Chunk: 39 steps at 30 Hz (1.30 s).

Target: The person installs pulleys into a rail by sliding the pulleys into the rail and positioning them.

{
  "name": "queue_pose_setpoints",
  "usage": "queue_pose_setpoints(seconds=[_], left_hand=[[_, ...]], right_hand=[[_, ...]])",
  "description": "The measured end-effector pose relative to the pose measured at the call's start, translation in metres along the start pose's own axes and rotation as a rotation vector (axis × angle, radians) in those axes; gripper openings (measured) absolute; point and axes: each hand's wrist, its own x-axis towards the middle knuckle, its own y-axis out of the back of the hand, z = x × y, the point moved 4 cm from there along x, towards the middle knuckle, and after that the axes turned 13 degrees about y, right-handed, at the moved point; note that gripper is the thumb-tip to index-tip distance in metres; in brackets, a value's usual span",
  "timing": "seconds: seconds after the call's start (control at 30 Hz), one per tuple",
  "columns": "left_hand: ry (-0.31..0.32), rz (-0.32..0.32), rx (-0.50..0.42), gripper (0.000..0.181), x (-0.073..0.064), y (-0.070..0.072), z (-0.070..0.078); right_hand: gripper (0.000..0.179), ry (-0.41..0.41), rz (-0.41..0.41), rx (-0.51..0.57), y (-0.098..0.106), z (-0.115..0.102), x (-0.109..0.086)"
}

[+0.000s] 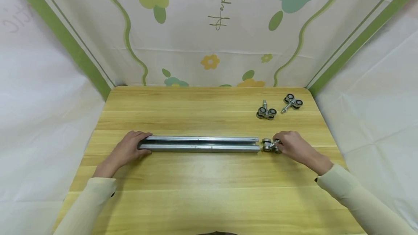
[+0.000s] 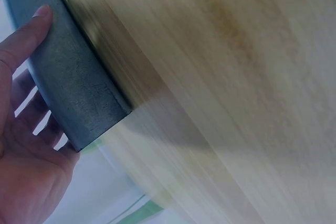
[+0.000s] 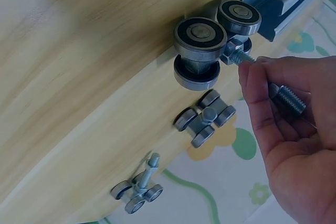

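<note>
Steel roller trolley (image 1: 267, 145) just beside end of channel rail (image 1: 202, 148); right hand (image 1: 294, 148), fingers clamped on threaded bolt (image 3: 291, 99). Left hand (image 1: 130, 146) grips rail. Trolley probably heavy, stiff; best held by bolt.

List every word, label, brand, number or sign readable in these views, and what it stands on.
"Happy": on the back cloth, running sideways in the head view.
Left cloth: faint lettering, too unclear to quote.
Rollers: any markings are too small or blurred to read.
Metal rail: no readable text.
</note>
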Motion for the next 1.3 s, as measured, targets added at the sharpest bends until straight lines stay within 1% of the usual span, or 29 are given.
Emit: queue_pose_setpoints(seconds=[0.27,0.53,0.7,1.0,1.3], left_hand=[[-0.006,0.006,0.003,0.065,0.001,0.001,0.002],[-0.014,0.008,0.007,0.065,0.002,0.000,0.001],[-0.010,0.008,-0.001,0.064,0.001,-0.002,0.000],[-0.017,0.020,-0.018,0.064,0.001,-0.001,0.001],[-0.014,0.013,-0.020,0.063,0.000,-0.001,0.001]], right_hand=[[0.019,0.025,0.003,0.012,-0.001,-0.007,0.009],[0.018,0.059,0.030,0.021,-0.007,-0.014,0.016],[0.018,0.048,0.008,0.025,-0.012,-0.016,0.019],[0.018,0.058,0.016,0.036,-0.013,-0.019,0.026],[0.018,0.056,0.012,0.058,-0.015,-0.025,0.036]])
